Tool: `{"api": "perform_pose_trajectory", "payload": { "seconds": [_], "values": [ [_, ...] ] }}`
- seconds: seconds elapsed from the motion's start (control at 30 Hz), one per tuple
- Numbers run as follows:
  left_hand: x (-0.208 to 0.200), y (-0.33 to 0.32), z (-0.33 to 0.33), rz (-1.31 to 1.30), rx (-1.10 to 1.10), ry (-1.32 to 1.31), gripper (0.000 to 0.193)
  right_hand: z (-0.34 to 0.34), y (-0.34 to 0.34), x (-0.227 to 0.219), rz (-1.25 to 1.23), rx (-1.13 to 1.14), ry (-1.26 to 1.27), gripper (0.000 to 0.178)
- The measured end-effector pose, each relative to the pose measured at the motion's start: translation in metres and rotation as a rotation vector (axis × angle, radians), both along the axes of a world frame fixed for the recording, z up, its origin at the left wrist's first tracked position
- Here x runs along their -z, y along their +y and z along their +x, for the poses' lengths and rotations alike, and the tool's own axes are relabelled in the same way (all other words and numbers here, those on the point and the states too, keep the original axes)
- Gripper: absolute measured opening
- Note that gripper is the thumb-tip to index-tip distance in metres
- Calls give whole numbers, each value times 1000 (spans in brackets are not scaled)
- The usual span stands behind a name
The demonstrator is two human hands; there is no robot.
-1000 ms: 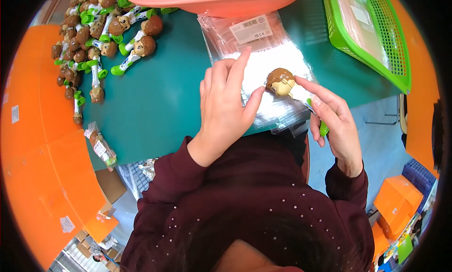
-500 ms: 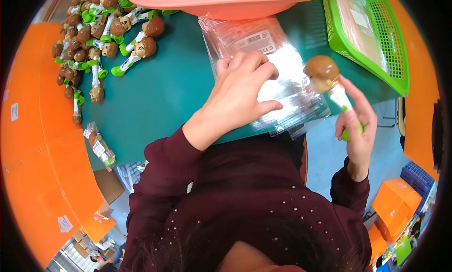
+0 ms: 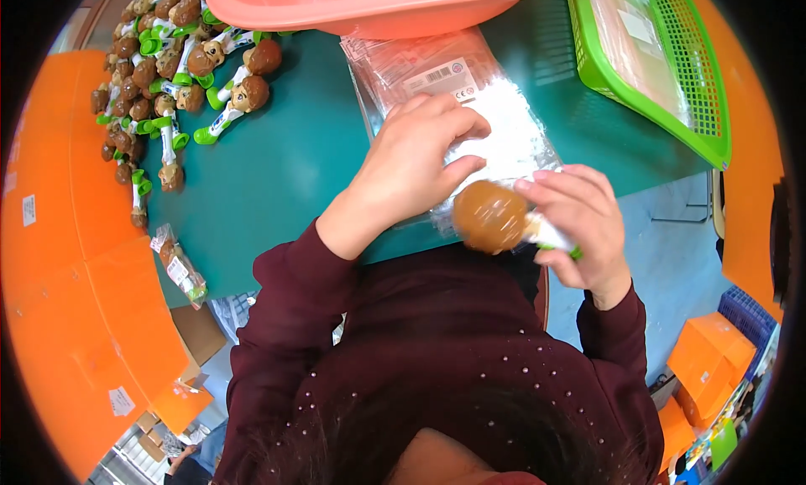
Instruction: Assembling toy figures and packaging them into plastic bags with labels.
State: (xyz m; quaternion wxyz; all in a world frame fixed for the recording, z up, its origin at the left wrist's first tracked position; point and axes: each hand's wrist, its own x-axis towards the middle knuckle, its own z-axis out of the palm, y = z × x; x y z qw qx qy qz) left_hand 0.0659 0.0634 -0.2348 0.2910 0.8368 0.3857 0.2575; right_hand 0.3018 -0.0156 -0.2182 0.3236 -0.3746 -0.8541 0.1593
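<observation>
My right hand (image 3: 588,221) grips a small doll (image 3: 491,216) by its white body and green feet. The doll's round brown head points left, toward my other hand. My left hand (image 3: 424,153) lies on a stack of clear plastic bags (image 3: 512,132) with printed labels. Its fingers bend slightly on the top bag, the thumb stands apart, and I see nothing held in it. Several similar dolls (image 3: 168,107) with brown heads and green shoes lie heaped at the far left. One bagged doll (image 3: 179,267) rests near the left edge of the table.
A pink basin (image 3: 378,15) stands at the far side, just beyond the bags. At the right edge sits a green basket (image 3: 655,74) with flat clear plastic inside. The green table (image 3: 277,183) is flanked by orange boxes (image 3: 50,275) on the left.
My right hand has swung the doll left and nearer to me, its head now just beside my left thumb. My left hand has barely shifted on the bags.
</observation>
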Motion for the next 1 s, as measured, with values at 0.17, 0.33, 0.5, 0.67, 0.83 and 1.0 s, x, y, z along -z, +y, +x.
{"api": "perform_pose_trajectory", "payload": {
  "seconds": [0.17,0.33,0.5,0.67,0.83,1.0],
  "values": [
    [3,2,-2,13,90,-33,20,-9,1,9,64,-97,-53,38],
    [1,-7,-3,321,241,57,23,-11,-1,25,33,-121,-114,36],
    [5,-11,6,202,97,110,31,-7,-1,29,3,-129,-48,37],
    [10,-5,9,150,74,140,29,-8,-2,30,-47,-99,-46,39],
    [5,-11,10,265,96,258,32,-8,-4,30,-38,-83,-48,37],
    [0,-22,12,351,69,289,45,-5,-7,32,-28,-98,-35,38]
  ]
}}
